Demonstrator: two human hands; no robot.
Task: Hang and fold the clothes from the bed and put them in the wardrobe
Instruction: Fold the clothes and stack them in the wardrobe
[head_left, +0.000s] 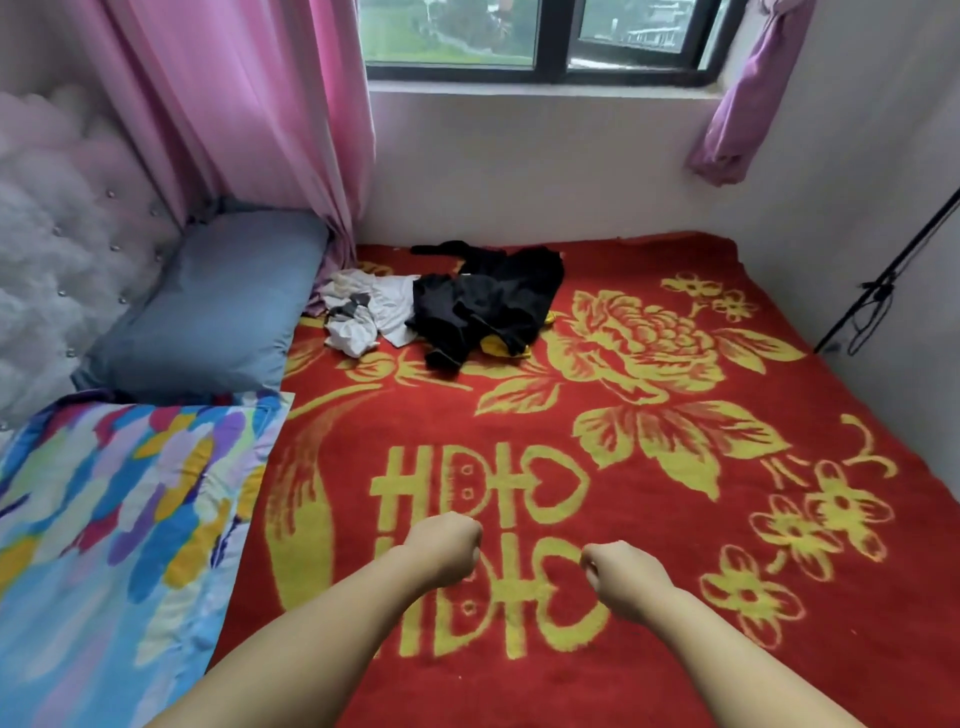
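Note:
A heap of clothes lies at the far side of the bed: black garments (488, 301), a crumpled white garment (371, 312) to their left, and a bit of yellow cloth (498, 345) under the black ones. The bed is covered by a red blanket (649, 649) with yellow flowers. My left hand (444, 545) and my right hand (623, 577) are stretched out over the near part of the blanket, both curled into fists and holding nothing. They are well short of the clothes.
A grey-blue pillow (218, 306) and a colourful quilt (114, 519) lie on the left by a tufted headboard (52, 249). A pink curtain (260, 114) hangs at the back left under a window (540, 41). A black stand (883, 280) leans on the right wall.

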